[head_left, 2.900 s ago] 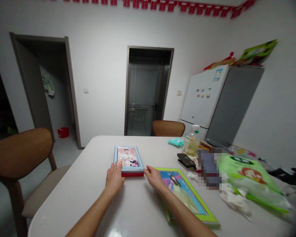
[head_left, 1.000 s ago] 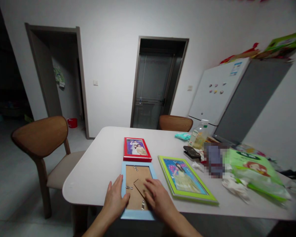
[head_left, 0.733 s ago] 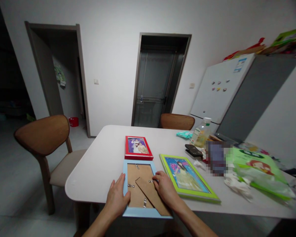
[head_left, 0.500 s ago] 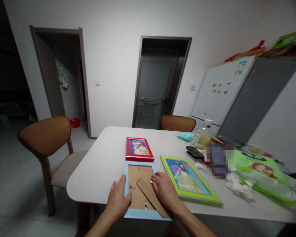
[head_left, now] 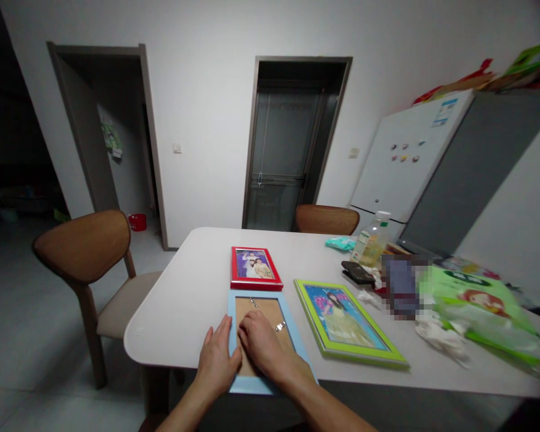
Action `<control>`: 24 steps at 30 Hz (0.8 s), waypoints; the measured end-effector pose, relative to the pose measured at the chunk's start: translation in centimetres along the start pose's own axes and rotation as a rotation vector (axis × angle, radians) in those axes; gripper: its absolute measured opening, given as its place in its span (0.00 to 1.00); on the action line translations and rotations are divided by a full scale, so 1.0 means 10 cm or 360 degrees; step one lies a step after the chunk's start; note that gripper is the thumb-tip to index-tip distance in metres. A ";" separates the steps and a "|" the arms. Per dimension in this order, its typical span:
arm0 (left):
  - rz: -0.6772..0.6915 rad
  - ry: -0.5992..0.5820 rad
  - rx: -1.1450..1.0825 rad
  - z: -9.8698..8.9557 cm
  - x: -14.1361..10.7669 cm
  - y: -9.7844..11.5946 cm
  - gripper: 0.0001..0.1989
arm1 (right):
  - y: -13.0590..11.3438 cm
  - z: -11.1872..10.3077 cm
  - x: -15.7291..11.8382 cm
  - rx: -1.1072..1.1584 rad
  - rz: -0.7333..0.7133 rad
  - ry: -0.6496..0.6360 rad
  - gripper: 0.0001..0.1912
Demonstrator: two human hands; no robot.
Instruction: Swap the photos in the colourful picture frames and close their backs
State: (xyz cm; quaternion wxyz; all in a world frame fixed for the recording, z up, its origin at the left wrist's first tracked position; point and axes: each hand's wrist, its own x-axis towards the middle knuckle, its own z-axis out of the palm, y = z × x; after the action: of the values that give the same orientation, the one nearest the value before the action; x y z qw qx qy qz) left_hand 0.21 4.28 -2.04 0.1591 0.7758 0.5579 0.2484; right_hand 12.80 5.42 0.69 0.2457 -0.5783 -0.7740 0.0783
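A light-blue picture frame (head_left: 270, 294) lies face down at the table's near edge, its brown backing board (head_left: 270, 312) showing. My left hand (head_left: 218, 360) rests along the frame's left rail, fingers stretched out and thumb towards the board. Over the board's left side, my right hand (head_left: 263, 342) has its fingers bent and pressed together, hiding what is under them. One metal clip (head_left: 253, 302) shows at the board's top, another metal clip (head_left: 280, 327) at its right. Beyond stands a red frame (head_left: 256, 285) with a photo; a green frame (head_left: 315, 336) lies to the right.
On the table's right are a bottle (head_left: 371, 243), a black wallet-like item (head_left: 357, 273), a teal packet (head_left: 341, 243), crumpled tissue (head_left: 441, 342) and a green plastic package (head_left: 486, 306). A wooden chair (head_left: 87, 246) stands left, another chair (head_left: 326, 220) behind the table.
My right hand has moved left across the backing board, from the right-hand clip to the left side. That right clip is now uncovered. My left hand stays on the left rail.
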 end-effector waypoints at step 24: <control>-0.0068 -0.0013 -0.0035 -0.02 0.00 0.01 0.29 | 0.29 -0.38 -0.33 0.0263 -0.0169 -0.0066 0.12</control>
State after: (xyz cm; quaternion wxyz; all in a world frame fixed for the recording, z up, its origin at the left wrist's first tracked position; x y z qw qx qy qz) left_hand 0.20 4.19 -1.81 0.1751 0.7628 0.5709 0.2478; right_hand 17.80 2.69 1.86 0.2801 -0.5126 -0.7994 0.1407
